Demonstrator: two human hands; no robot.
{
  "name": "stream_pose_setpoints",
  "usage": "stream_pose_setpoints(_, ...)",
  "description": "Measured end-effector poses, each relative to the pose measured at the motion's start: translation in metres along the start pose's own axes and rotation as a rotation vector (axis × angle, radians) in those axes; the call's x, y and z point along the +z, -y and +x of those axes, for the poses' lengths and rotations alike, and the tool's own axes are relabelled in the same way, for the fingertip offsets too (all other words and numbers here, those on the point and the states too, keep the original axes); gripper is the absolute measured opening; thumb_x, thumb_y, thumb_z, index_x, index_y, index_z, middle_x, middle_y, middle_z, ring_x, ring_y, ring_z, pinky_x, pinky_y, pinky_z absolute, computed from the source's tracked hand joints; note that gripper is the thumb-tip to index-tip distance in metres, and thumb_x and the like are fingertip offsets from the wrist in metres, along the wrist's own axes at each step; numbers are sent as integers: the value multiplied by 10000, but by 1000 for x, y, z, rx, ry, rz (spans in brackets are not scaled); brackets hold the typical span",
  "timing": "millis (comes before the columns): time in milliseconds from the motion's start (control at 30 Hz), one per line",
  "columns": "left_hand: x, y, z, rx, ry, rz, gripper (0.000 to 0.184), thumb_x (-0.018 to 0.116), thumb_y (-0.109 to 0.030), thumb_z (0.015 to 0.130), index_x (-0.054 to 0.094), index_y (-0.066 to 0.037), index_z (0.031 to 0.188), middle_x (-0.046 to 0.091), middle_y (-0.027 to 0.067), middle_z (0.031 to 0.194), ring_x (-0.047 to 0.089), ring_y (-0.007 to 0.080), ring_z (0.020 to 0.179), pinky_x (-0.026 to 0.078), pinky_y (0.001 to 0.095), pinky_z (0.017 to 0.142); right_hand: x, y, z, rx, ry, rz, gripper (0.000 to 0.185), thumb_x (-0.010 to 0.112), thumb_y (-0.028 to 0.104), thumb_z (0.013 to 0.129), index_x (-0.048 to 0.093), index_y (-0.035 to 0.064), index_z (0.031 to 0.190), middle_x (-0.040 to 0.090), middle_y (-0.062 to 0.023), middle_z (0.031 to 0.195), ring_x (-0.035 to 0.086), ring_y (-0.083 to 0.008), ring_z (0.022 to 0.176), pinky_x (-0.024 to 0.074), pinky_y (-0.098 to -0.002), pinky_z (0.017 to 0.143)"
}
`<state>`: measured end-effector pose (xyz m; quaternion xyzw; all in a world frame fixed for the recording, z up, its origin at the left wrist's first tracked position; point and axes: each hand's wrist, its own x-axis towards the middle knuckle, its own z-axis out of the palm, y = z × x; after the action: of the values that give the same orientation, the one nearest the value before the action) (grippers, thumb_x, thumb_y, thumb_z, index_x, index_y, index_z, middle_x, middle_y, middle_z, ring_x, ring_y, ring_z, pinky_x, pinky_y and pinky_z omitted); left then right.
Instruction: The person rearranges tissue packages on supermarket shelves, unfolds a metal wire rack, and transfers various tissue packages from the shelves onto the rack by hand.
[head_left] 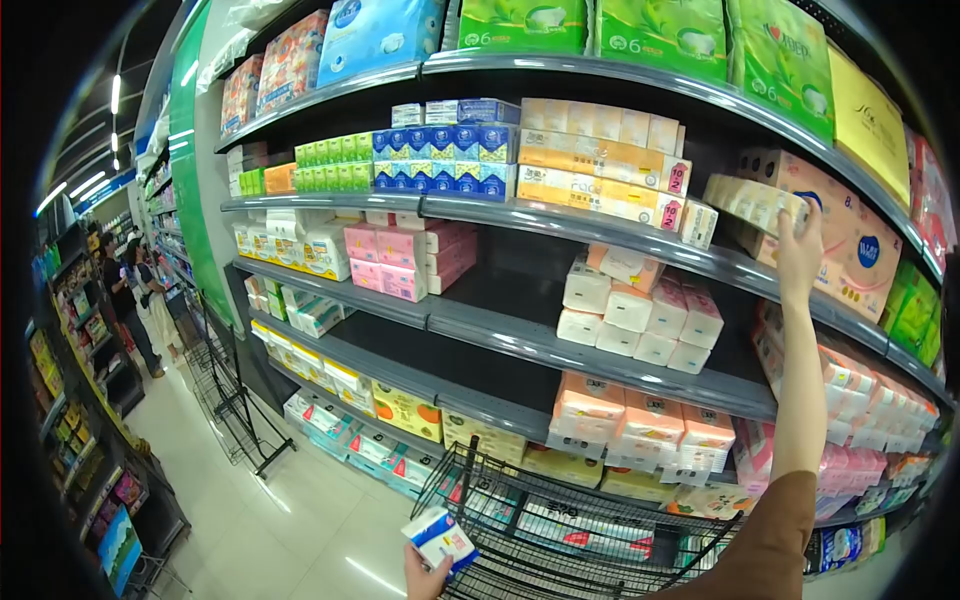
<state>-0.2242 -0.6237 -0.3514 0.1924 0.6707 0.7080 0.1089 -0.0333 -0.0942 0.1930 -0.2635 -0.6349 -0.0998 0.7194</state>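
Low in front of me, my left hand [428, 575] is closed around a small white and blue tissue pack [440, 538], thumb on its front. My right arm stretches out to the upper right shelf. There my right hand [800, 235] grips the right end of a long cream tissue pack [752, 205], slightly blurred. This pack is tilted and lies partly in front of a large pink carton [850, 230]. To its left stand orange and white tissue packs [600, 165] and a small white pack [699, 225].
A black wire cart [590, 560] stands below me against the lower shelves, which hold tissue packs [640, 310]. Another black wire rack [235, 390] is in the aisle at left. Two people [140, 290] stand farther down the aisle.
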Motion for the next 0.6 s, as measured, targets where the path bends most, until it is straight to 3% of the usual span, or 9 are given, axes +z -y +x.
stream_pose_setpoints(33,2,-25,12,28,82,95,677,777,-256,837,421,-23,1364,566,149,1283,558,289,1199,473,435,987,-16,4,1,2,-32,62,522,602,286,940,491,21,1376,630,-228,1239,645,-368,1090,485,-427,944)
stream_pose_setpoints(100,6,-6,48,289,10,362,714,856,-297,711,514,20,1251,600,186,1209,576,333,1106,469,455,940,-41,9,4,7,-92,182,514,604,273,961,485,-8,1374,617,-200,1254,644,-315,1101,512,-395,910)
stream_pose_setpoints(133,11,-12,61,323,50,441,680,856,-283,692,540,12,1216,613,194,1183,571,358,1067,464,464,928,-45,-21,12,-84,-129,267,548,607,239,968,427,-42,1402,567,-180,1303,641,-263,1092,573,-357,803)
stream_pose_setpoints(167,17,-24,76,358,92,522,647,857,-269,673,566,5,1181,626,202,1157,567,383,1028,459,473,915,-56,-12,11,68,-97,411,560,606,232,967,405,-42,1413,551,-178,1319,640,-261,1091,584,-352,784)
stream_pose_setpoints(233,31,-32,99,456,312,578,622,843,-308,659,594,-14,1147,648,194,1132,560,407,1078,463,472,948,-85,16,4,381,-37,691,588,604,219,966,361,-42,1435,519,-174,1350,638,-256,1090,606,-342,747)
stream_pose_setpoints(367,51,-7,135,471,772,800,639,815,-358,671,589,-13,1160,642,213,1138,582,408,1107,476,470,975,-107,18,0,386,52,786,576,603,204,964,361,10,1449,498,-175,1351,637,-268,1084,615,-384,770)
stream_pose_setpoints(467,72,24,138,282,718,720,615,792,-324,702,556,0,1169,622,227,1120,585,410,1083,487,477,942,-113,33,-4,337,15,772,548,613,192,964,391,17,1434,501,-167,1349,616,-247,1128,614,-390,781)
stream_pose_setpoints(567,92,32,132,225,591,622,591,765,-282,731,517,12,1180,571,237,1126,577,430,1064,493,481,909,-110,50,-6,47,-59,497,520,633,174,961,428,7,1409,520,-158,1337,577,-229,1192,604,-418,831)
stream_pose_setpoints(600,95,40,129,307,546,635,598,765,-282,731,508,13,1184,557,239,1126,572,435,1056,493,486,901,-111,55,-6,-129,-78,225,512,642,170,965,441,-2,1403,512,-161,1365,532,-215,1247,582,-425,863)
